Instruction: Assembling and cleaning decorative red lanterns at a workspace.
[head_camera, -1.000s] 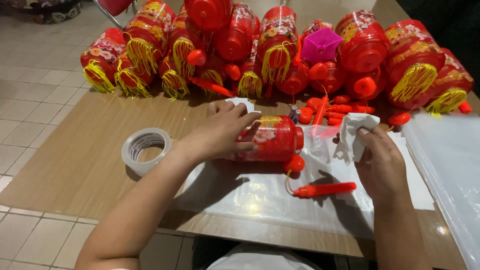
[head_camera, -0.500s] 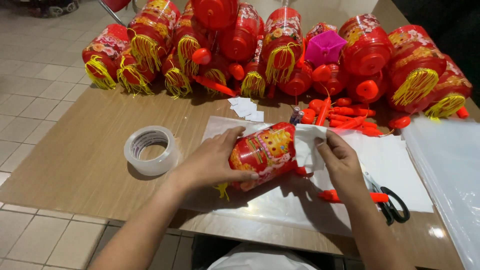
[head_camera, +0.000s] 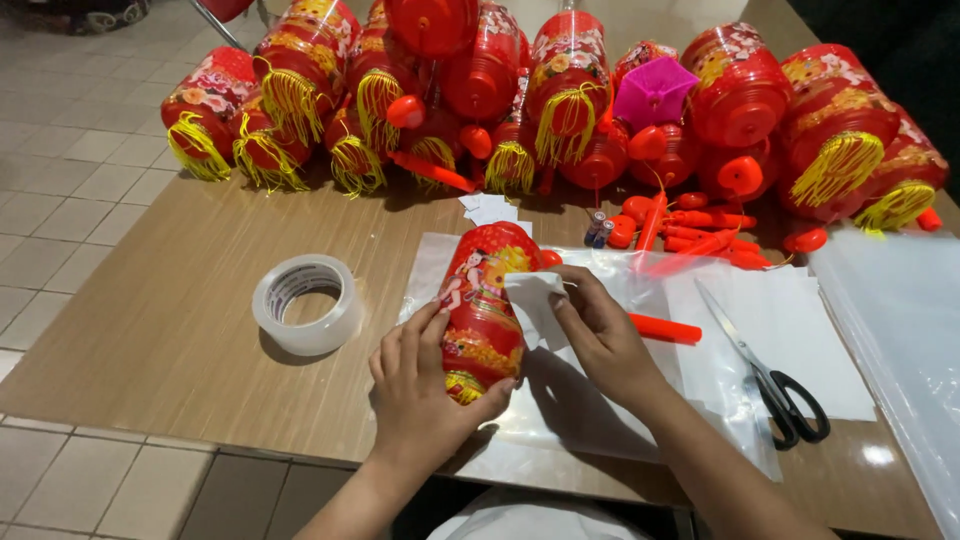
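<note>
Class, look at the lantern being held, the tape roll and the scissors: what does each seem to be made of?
Lantern: probably thin glossy plastic, with sheen and a printed red-gold pattern.
Tape roll: clear shiny plastic film wound on a pale core, likely card.
Scissors: grey metal-looking blades and black handles, probably plastic.

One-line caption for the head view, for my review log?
Left hand grips a red lantern while right hand presses white paper against it.
</note>
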